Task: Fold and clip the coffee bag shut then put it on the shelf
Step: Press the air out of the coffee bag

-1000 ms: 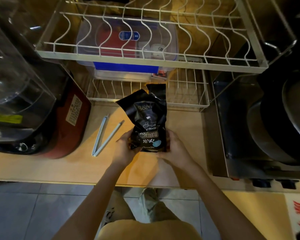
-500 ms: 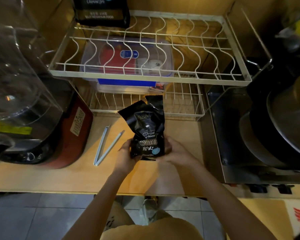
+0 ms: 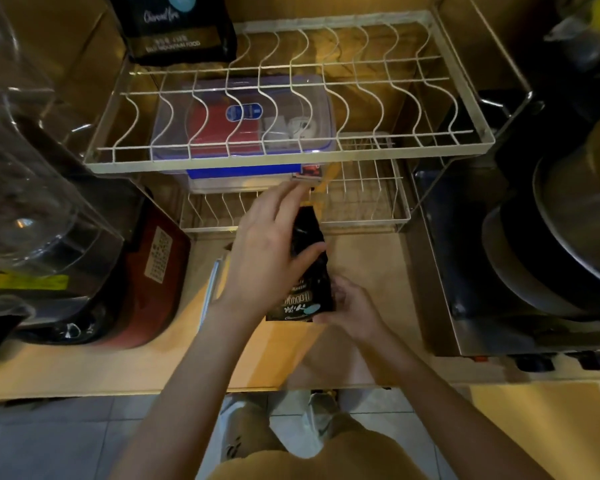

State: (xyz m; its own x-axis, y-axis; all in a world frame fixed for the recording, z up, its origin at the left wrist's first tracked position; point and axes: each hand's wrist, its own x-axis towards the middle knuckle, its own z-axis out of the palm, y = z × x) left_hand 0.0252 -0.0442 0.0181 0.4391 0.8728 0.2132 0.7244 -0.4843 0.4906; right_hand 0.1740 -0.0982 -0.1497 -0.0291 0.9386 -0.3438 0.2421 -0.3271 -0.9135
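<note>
A black coffee bag (image 3: 309,282) stands upright on the wooden counter (image 3: 118,362) in front of the wire rack. My left hand (image 3: 267,251) is raised over the bag's upper part, thumb pressed on its front and fingers reaching over the top. My right hand (image 3: 350,303) grips the bag's lower right side. The light blue clip (image 3: 212,282) lies on the counter left of the bag, mostly hidden behind my left hand. The white wire shelf (image 3: 291,161) spans the view above.
A second black coffee bag (image 3: 177,26) stands at the shelf's back left. A clear plastic box (image 3: 243,123) sits on the lower wire rack (image 3: 361,216). A red appliance (image 3: 146,271) stands left; a steel stove with pans (image 3: 534,254) stands right.
My left hand has left the bag's lower left side and risen to its top. The bag's wide crumpled top now looks narrow under that hand. The camera has tilted up a little.
</note>
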